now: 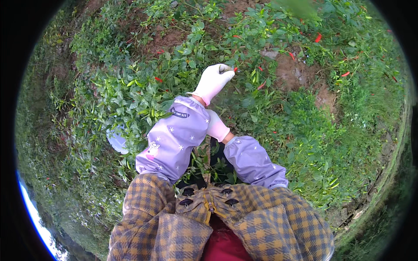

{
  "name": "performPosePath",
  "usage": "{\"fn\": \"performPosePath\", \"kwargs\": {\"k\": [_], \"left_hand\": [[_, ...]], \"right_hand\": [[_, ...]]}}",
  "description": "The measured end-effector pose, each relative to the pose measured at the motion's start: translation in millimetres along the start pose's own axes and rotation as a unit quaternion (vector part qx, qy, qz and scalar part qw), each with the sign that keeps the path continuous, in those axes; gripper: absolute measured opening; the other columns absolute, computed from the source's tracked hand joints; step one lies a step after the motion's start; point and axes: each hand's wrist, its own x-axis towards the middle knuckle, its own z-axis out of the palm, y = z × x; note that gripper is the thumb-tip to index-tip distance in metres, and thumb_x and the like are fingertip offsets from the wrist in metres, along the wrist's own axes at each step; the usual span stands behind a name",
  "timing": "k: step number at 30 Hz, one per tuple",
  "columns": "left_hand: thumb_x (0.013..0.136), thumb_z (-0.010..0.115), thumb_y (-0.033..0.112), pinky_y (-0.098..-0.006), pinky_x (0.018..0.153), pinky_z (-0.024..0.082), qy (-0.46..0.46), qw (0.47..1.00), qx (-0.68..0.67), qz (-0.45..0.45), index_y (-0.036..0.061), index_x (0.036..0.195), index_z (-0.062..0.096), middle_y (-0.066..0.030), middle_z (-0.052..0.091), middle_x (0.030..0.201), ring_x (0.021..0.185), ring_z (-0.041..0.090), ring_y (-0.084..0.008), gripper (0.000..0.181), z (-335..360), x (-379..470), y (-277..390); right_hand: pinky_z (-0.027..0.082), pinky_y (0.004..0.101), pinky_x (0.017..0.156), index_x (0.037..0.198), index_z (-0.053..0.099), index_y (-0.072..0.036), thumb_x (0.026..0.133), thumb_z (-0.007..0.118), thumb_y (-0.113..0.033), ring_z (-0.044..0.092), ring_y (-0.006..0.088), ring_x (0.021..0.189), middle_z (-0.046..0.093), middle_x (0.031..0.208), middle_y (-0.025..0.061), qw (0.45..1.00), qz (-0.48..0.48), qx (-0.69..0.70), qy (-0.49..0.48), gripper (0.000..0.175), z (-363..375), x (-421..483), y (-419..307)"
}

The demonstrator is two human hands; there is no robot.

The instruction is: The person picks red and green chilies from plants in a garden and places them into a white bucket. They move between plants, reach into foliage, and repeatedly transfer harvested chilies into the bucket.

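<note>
White-and-pink work gloves cover both my hands, below purple patterned sleeve covers. My left hand point(214, 81) reaches out over the chili plants, with thumb and fingers pinched on a small red chili pepper point(235, 69). Nearer my body, my right hand point(217, 126) is partly hidden beneath the left forearm, and its fingers are out of sight. Green chili peppers point(255, 76) hang just right of the left hand, and another red chili pepper point(261, 85) lies a little lower. A further red chili pepper point(158, 79) shows among leaves on the left.
A pale translucent plastic container point(117, 140) sits among the plants to the left, partly covered by leaves. Leafy stems surround both arms. Patches of bare soil point(295, 73) show at upper right, with scattered red peppers point(318, 37) around. A grassy edge curves along the far right.
</note>
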Motion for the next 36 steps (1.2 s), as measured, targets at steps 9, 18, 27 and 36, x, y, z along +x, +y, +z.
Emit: {"fn": "performPosePath", "kwargs": {"k": [9,18,27,36], "left_hand": [[0.076,0.066,0.048,-0.0413,0.073,0.052,0.045,0.903,0.428,0.023,0.0066,0.087,0.071,-0.0158,0.068,0.083,0.082,0.066,-0.0317,0.043,49.0,58.6,-11.1],[0.076,0.061,0.039,-0.0404,0.073,0.050,0.063,0.952,0.296,0.039,0.0054,0.086,0.070,-0.0163,0.068,0.080,0.080,0.065,-0.0342,0.037,58.1,66.9,-28.7],[0.084,0.065,0.020,-0.0244,0.042,0.026,0.055,0.984,-0.158,-0.063,0.0106,0.074,0.058,0.0050,0.046,0.058,0.045,0.037,-0.0065,0.015,62.8,63.0,-30.9],[0.086,0.057,0.013,-0.0206,0.044,0.022,-0.058,0.940,-0.334,0.045,0.0080,0.076,0.056,0.0083,0.039,0.057,0.046,0.032,-0.0029,0.011,92.9,-11.0,89.6]], "right_hand": [[0.050,0.0237,0.070,0.111,0.060,0.003,0.097,0.048,-0.020,0.063,0.0119,0.082,0.068,0.099,0.0107,0.870,0.109,0.254,0.408,0.029,-175.9,-11.7,-9.4],[0.043,0.0273,0.074,0.106,0.067,0.003,0.088,0.064,-0.035,0.055,0.0123,0.084,0.066,0.094,0.0024,0.935,0.229,0.217,0.158,0.043,-210.2,72.5,69.8],[0.044,0.0311,0.061,0.076,0.067,0.004,0.083,0.064,-0.019,0.056,0.0149,0.065,0.066,0.072,0.0064,0.956,0.160,0.160,0.188,0.024,-196.7,92.6,83.7],[0.043,0.0397,0.055,0.070,0.062,0.003,0.080,0.063,-0.023,0.056,0.0258,0.056,0.061,0.064,0.0180,0.915,0.128,0.262,0.279,0.028,-215.6,85.4,138.9]]}}
